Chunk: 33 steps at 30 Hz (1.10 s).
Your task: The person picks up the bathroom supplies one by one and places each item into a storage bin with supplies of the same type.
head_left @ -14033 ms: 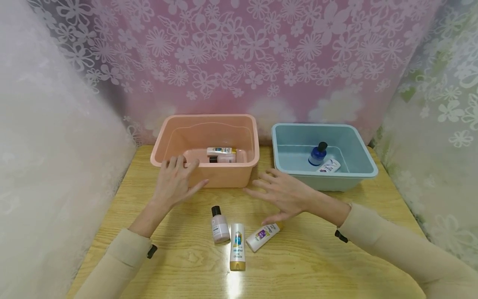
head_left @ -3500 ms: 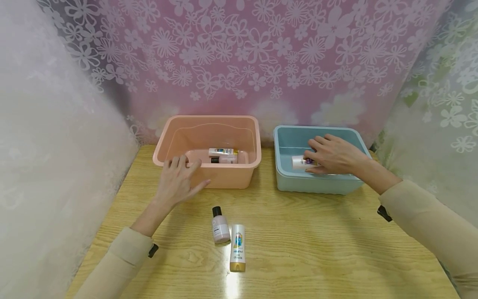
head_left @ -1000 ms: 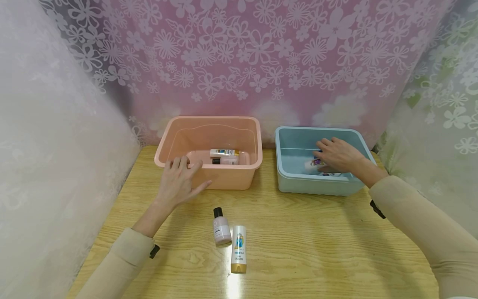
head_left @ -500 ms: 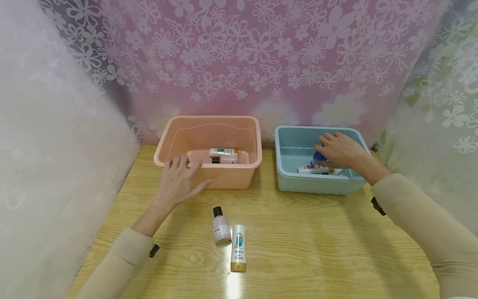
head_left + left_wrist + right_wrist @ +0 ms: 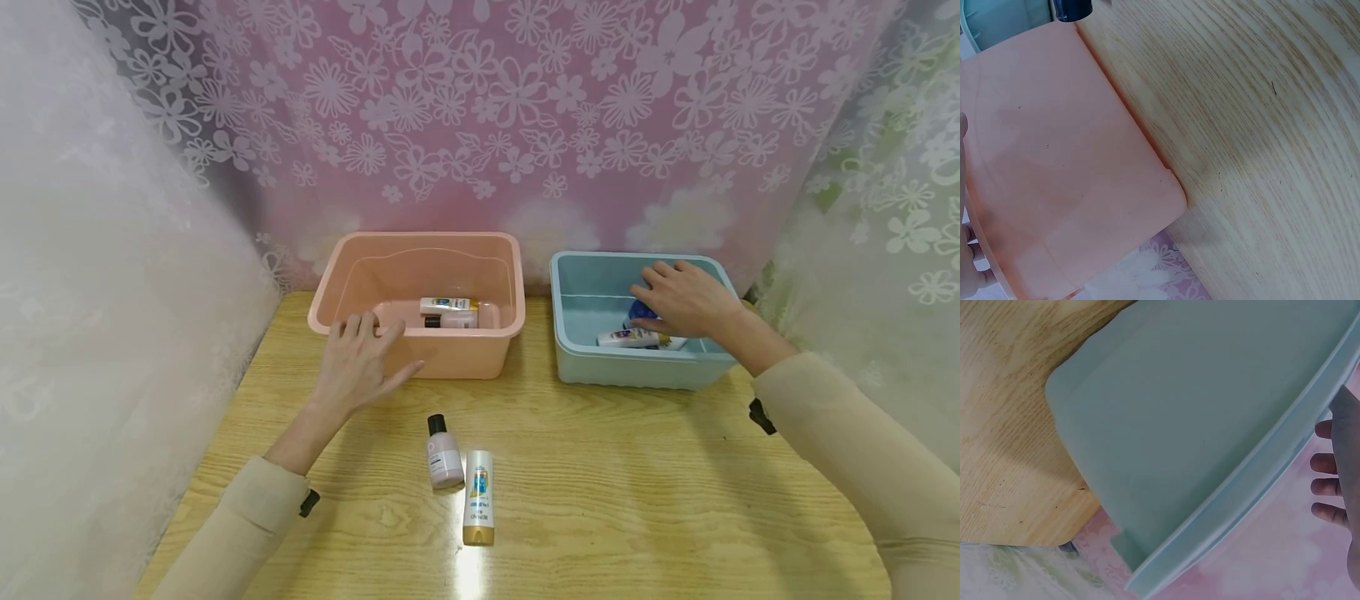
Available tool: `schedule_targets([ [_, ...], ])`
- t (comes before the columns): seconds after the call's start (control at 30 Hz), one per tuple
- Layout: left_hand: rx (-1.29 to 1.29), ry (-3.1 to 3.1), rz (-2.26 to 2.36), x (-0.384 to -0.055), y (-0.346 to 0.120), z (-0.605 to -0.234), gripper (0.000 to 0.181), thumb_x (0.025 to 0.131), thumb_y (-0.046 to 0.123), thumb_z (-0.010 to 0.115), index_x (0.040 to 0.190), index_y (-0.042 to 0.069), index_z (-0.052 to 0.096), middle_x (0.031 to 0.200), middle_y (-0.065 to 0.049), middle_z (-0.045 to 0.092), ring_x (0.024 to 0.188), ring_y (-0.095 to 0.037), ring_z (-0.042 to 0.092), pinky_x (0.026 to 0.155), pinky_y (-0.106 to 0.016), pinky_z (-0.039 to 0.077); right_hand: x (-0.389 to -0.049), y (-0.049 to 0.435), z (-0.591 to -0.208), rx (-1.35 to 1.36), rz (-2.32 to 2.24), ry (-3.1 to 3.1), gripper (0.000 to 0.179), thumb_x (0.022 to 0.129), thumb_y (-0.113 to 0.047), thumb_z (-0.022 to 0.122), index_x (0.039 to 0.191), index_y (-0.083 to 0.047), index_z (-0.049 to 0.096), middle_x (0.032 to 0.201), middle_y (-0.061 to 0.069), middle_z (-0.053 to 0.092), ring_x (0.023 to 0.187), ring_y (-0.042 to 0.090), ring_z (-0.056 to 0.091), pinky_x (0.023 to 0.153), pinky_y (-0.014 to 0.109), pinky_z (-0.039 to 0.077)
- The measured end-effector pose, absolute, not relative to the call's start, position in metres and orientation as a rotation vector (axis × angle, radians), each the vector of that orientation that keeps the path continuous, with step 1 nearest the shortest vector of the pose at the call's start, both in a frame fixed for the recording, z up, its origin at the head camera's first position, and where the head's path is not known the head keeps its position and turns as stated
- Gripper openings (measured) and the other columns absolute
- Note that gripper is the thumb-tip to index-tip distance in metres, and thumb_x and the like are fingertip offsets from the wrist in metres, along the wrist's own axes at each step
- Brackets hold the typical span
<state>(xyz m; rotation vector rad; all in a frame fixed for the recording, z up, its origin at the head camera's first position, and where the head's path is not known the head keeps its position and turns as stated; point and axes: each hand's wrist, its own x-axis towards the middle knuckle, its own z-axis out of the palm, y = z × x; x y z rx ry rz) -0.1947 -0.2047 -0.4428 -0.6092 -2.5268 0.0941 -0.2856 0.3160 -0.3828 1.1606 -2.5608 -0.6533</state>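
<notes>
My left hand [image 5: 356, 367] rests on the front rim of the peach plastic tub [image 5: 450, 357], its fingers draped over the edge and its thumb outside. Over the blue tub [image 5: 637, 372], my right hand [image 5: 686, 302] hovers with loosely bent fingers and grips nothing. Below it lies a white tube with a purple label and gold cap [image 5: 626, 338]. A blue bottle [image 5: 642, 311] is partly hidden by the right hand, and a white bottle [image 5: 676, 342] shows only in part behind the tub's front rim. In the right wrist view, the fingertips [image 5: 1325, 486] appear beyond the rim.
On the wooden table [image 5: 600, 492] lie a pale pink bottle with a black cap [image 5: 446, 462] and a white bottle with a gold cap [image 5: 479, 496], side by side. Inside the peach tub are a white tube [image 5: 446, 305] and a pink bottle [image 5: 460, 320]. Floral curtains [image 5: 480, 125] enclose the table.
The purple-labelled tube has gone from the table into the blue tub, where my right hand has let it go and lifted slightly away. My left hand has stayed on the peach rim.
</notes>
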Motion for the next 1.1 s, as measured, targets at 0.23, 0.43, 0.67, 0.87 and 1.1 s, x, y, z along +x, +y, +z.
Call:
schedule_targets([
  [0.23,-0.613,-2.516,0.099,-0.195,-0.205,-0.443,0.067,0.088,0.073,0.062,0.123,0.016,0.059,0.101,-0.019,0.062,0.091,-0.038,0.058,0.079,-0.048,0.048,-0.280,0.316,-0.382,1.140,-0.590,-2.536,0.052,0.090,-0.053,0.078,0.112,-0.007,0.068,0.100,0.016,0.062,0.088,0.032,0.062,0.077,0.047,0.056],
  [0.43,-0.615,-2.501,0.092,-0.194,-0.205,-0.443,0.068,0.087,0.073,0.061,0.123,0.016,0.060,0.099,-0.018,0.061,0.089,-0.038,0.057,0.079,-0.048,0.046,-0.274,0.312,-0.379,1.112,-0.525,-2.550,0.050,0.092,-0.052,0.077,0.114,-0.008,0.067,0.095,0.013,0.059,0.083,0.030,0.059,0.073,0.044,0.053],
  [0.67,-0.627,-2.492,0.082,-0.195,-0.206,-0.442,0.068,0.087,0.073,0.059,0.123,0.015,0.060,0.100,-0.019,0.061,0.091,-0.039,0.058,0.080,-0.049,0.047,-0.266,0.306,-0.377,1.103,-0.470,-2.573,0.054,0.093,-0.051,0.076,0.125,-0.008,0.068,0.102,0.014,0.062,0.090,0.031,0.061,0.075,0.045,0.053],
  [0.87,-0.622,-2.500,0.091,-0.194,-0.206,-0.442,0.068,0.087,0.073,0.059,0.124,0.015,0.060,0.100,-0.018,0.061,0.091,-0.039,0.058,0.080,-0.049,0.047,-0.260,0.298,-0.380,1.104,-0.438,-2.551,0.060,0.091,-0.052,0.076,0.128,-0.006,0.067,0.107,0.016,0.062,0.094,0.033,0.062,0.078,0.046,0.054],
  [1.1,-0.622,-2.499,0.095,-0.194,-0.205,-0.442,0.069,0.087,0.073,0.059,0.124,0.015,0.060,0.102,-0.019,0.062,0.093,-0.039,0.058,0.081,-0.049,0.047,-0.254,0.288,-0.387,1.136,-0.365,-2.468,0.061,0.093,-0.056,0.072,0.128,-0.006,0.067,0.108,0.016,0.064,0.092,0.033,0.061,0.076,0.047,0.053],
])
